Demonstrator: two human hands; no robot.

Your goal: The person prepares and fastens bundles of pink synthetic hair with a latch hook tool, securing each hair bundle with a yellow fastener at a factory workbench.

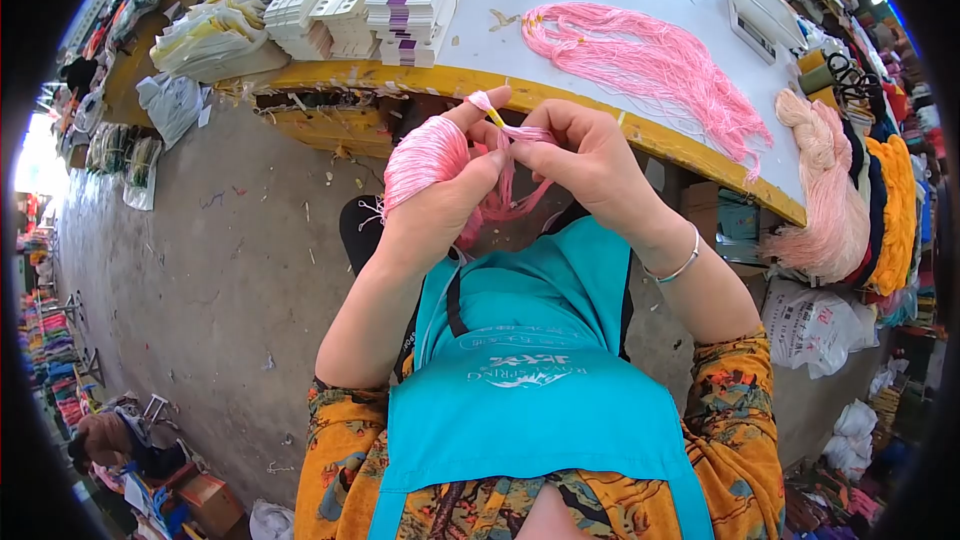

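Observation:
My left hand (pixel 445 190) is closed on a thick bundle of pink embroidery thread (pixel 425 158), which wraps over the back of the hand. A strand runs up to the raised index finger, where a small yellow band (pixel 495 117) sits around it. My right hand (pixel 585 150) pinches pink strands just right of that band, its thumb and fingertips pressed together. Loose pink loops hang between the two hands. Beyond them, a long hank of pink thread (pixel 640 55) lies spread on the white tabletop (pixel 485 30).
Stacks of white punched cards (pixel 410 0) and plastic-bagged bundles (pixel 225 30) stand at the table's left. A white scale-like device (pixel 762 15) sits at the right. Peach skeins (pixel 825 180) and orange yarn (pixel 890 210) hang at the right end. The yellow table edge (pixel 700 162) runs before my hands.

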